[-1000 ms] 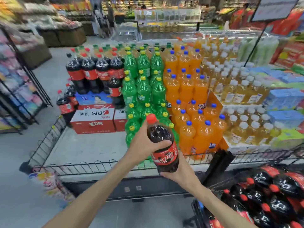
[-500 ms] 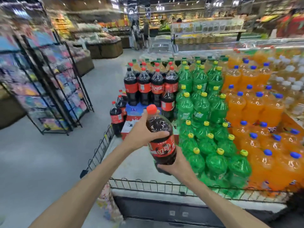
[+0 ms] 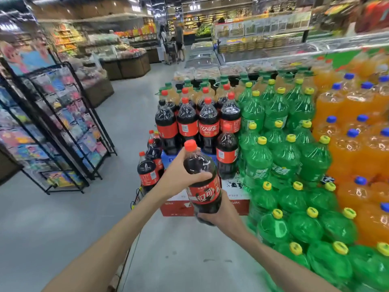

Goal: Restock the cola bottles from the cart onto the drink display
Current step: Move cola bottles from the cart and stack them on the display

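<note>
Large dark cola bottle (image 3: pixel 202 182), clear plastic with red screw cap and red label, is held in the air in front of the drink display, tilted slightly with the cap toward the upper left. Left hand (image 3: pixel 179 178) grips the bottle's shoulder, fingers wrapped around the front above the label. Right hand (image 3: pixel 219 213) cups the base from below, fingers curled under it.

Behind the held bottle, a group of upright red-capped cola bottles (image 3: pixel 197 123) stands on stacked blue and red cartons (image 3: pixel 179 205); one further cola bottle (image 3: pixel 227 153) stands lower, beside the green stack. Three more cola bottles (image 3: pixel 148 169) stand at the left edge of the display.

To the right, green plastic bottles with yellow caps (image 3: pixel 286 157) rise in tiers; beyond them, orange bottles with blue caps (image 3: pixel 353 144). The grey display platform (image 3: pixel 189 256) lies below the forearms. A black wire rack of coloured packets (image 3: pixel 63 123) stands at left on the grey floor.
</note>
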{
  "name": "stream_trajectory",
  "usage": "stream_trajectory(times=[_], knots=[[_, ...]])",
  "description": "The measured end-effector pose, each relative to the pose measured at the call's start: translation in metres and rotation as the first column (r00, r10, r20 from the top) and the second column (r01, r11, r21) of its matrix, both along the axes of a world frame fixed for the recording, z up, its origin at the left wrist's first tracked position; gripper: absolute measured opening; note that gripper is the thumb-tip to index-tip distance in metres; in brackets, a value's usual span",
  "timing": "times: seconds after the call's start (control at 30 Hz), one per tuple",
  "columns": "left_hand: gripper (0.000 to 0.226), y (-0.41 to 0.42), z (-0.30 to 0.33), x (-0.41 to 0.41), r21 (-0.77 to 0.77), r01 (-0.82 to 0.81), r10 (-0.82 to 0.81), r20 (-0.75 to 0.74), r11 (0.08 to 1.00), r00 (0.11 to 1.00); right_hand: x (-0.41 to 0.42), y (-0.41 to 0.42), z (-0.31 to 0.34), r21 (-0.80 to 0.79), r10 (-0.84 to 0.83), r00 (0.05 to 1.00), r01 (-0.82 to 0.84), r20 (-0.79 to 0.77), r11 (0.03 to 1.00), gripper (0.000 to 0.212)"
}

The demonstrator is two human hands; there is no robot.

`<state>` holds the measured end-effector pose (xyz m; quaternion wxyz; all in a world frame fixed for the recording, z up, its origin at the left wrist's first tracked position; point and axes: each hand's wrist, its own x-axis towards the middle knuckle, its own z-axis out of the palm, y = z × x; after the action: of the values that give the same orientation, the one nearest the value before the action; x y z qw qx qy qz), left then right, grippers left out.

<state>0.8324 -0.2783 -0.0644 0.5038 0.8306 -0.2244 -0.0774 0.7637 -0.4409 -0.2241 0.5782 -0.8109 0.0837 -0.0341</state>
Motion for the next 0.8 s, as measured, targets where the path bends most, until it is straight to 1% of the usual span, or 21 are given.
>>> stream_trajectory(times=[0.13, 0.27, 0.5, 0.63, 0.7, 0.8], knots=[[0.074, -0.003, -0.009, 0.054, 0.038, 0.040, -0.039, -0.027, 0.998, 0.999, 0.045, 0.000, -0.012, 0.030, -0.031, 0.998, 0.033, -0.062, 0.999, 0.097], [0.070, -0.005, -0.026, 0.108, 0.029, 0.091, -0.089, -0.065, 0.995, 0.994, 0.087, 0.004, -0.021, 0.070, -0.055, 0.995, 0.061, -0.084, 0.996, 0.091], [0.072, -0.008, -0.063, 0.191, 0.078, 0.208, -0.202, -0.080, 0.975, 0.976, 0.152, 0.020, -0.055, 0.158, -0.173, 0.978, 0.190, -0.117, 0.969, 0.099], [0.076, -0.015, -0.078, 0.227, 0.119, 0.247, -0.242, -0.055, 0.962, 0.969, 0.188, 0.020, -0.079, 0.175, -0.219, 0.968, 0.238, -0.125, 0.955, 0.096], [0.077, -0.021, -0.082, 0.243, 0.131, 0.254, -0.250, -0.041, 0.958, 0.967, 0.205, 0.017, -0.089, 0.224, -0.233, 0.964, 0.256, -0.125, 0.940, 0.097], [0.077, -0.032, -0.090, 0.267, 0.144, 0.258, -0.258, -0.018, 0.955, 0.966, 0.231, 0.011, -0.092, 0.253, -0.251, 0.963, 0.268, -0.097, 0.930, 0.099]])
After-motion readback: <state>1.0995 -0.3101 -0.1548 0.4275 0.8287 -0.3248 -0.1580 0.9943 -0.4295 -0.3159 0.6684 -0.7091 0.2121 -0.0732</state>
